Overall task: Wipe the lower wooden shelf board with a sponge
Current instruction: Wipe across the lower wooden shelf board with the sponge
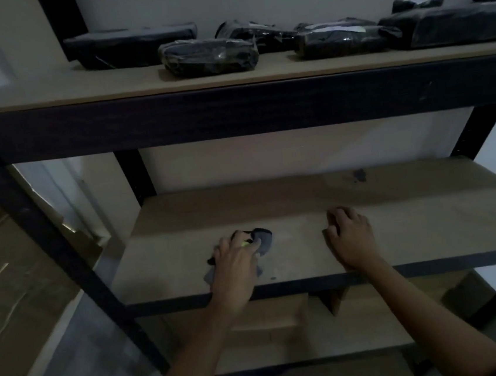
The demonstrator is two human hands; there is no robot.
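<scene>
The lower wooden shelf board (413, 225) is a pale brown panel in a black metal rack. My left hand (236, 265) presses a dark grey sponge (264, 239) with a small yellow-green patch flat against the board, near its front left. Part of the sponge is hidden under my fingers and palm. My right hand (351, 238) rests on the board to the right of the sponge, fingers curled, holding nothing. A dark stain (359, 175) marks the board near its back edge.
The upper shelf (107, 86) carries several black plastic-wrapped parcels (210, 55). Black uprights (46, 233) stand at the left and the right (476, 130). A lower board with cardboard boxes (269, 314) lies beneath. A white wall is behind.
</scene>
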